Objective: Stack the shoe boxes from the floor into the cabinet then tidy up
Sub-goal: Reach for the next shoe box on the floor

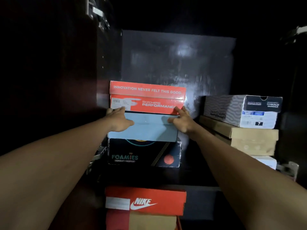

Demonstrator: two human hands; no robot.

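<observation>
Inside the dark cabinet [174, 63] stands a stack of three shoe boxes: a black Foamies box [144, 155] at the bottom, a light blue box [146, 130] in the middle, and an orange Skechers Performance box [147, 98] on top. My left hand [118, 121] clasps the light blue box's upper left front corner, thumb across its front, fingertips reaching the orange box's lower edge. In the same way, my right hand [181, 121] clasps the upper right front corner.
To the right is a second stack: a grey-and-white Skechers box [240, 110] on two brown boxes [249, 138] and a white one. Below the shelf edge, an orange Nike box [146, 201] tops another pile. Metal hinges [98, 12] line the cabinet sides.
</observation>
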